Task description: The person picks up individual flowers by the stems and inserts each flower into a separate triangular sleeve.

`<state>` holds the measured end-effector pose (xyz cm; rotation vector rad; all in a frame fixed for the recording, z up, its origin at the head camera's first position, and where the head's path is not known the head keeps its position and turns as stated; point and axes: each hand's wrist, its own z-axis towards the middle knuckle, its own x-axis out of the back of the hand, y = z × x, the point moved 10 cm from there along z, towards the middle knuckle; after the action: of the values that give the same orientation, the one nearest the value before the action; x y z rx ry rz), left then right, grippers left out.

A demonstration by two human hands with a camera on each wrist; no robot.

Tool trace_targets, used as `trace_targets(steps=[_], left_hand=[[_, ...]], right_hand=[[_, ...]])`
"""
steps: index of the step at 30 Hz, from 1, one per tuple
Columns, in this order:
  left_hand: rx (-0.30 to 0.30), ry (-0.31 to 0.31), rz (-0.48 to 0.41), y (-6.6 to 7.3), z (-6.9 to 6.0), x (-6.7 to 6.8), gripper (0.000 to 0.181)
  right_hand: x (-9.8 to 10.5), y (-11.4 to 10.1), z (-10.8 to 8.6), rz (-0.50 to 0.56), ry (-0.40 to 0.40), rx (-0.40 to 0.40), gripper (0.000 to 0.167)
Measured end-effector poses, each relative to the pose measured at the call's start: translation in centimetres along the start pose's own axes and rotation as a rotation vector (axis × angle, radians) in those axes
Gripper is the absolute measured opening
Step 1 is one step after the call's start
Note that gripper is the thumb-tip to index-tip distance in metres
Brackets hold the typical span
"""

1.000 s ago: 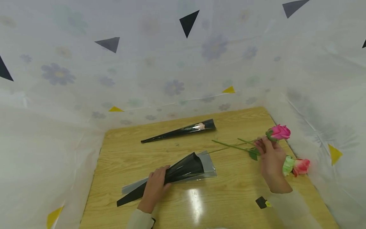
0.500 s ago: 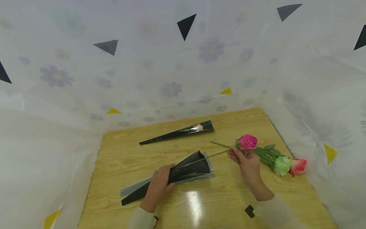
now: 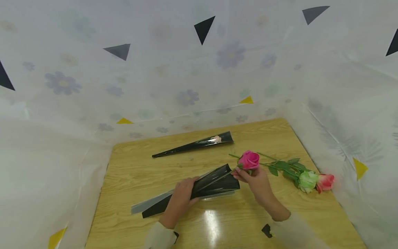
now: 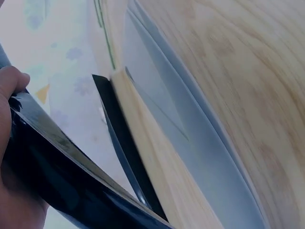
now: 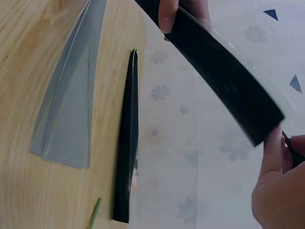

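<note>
Currently gripping black flower sleeve in left hand, inside tabletop edges; pinching pink rose at sleeve mouth in right hand. Holding sleeve clear of translucent wrappers, per wrist views only.

Head: above both grips, facing forward and down, farthest.
Left wrist: close on left hand, facing past its grip.
Right wrist: close on right hand, facing left grip.
Wrist overlap: black sleeve in left grip.

Pretty much a makeshift booth: wood-grain table boxed in by pale flower-print sheeting, dotted with triangles.
</note>
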<state>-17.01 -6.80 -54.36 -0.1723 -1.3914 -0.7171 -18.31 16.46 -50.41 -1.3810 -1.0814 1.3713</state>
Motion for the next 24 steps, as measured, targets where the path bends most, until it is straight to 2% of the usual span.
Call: trace_targets(steps=[3, 5, 9, 12, 17, 19, 21, 24], left_hand=[[0.011, -0.003, -0.022, 0.3, 0.3, -0.1, 0.079], [0.025, -0.001, -0.037, 0.4, 0.4, -0.2, 0.077], [0.057, 0.004, -0.076, 0.2, 0.4, -0.1, 0.071], [0.069, 0.033, -0.111, 0.0, 0.3, 0.3, 0.068], [0.018, 0.130, -0.132, 0.1, 0.3, 1.2, 0.059], [-0.014, 0.164, -0.125, 0.3, 0.3, 1.4, 0.055], [-0.040, 0.179, -0.105, 0.5, 0.3, 1.4, 0.053], [-0.063, 0.189, -0.080, 0.7, 0.1, 1.2, 0.055]], right_hand=[[-1.2, 0.0, 0.0, -0.100, -0.074, 0.019, 0.035], [-1.6, 0.0, 0.1, -0.206, -0.112, 0.040, 0.032], [-1.2, -0.5, 0.1, -0.454, -0.120, 0.065, 0.032], [-0.4, -1.0, 0.3, -0.551, -0.115, 0.077, 0.031], [0.0, -1.8, 0.3, -0.475, -0.152, 0.172, 0.013], [0.4, -1.6, 0.3, -0.430, -0.137, 0.185, 0.008], [1.4, -1.2, 0.6, -0.400, -0.066, 0.163, 0.012], [3.9, 0.0, 0.9, -0.384, 0.093, 0.087, 0.025]])
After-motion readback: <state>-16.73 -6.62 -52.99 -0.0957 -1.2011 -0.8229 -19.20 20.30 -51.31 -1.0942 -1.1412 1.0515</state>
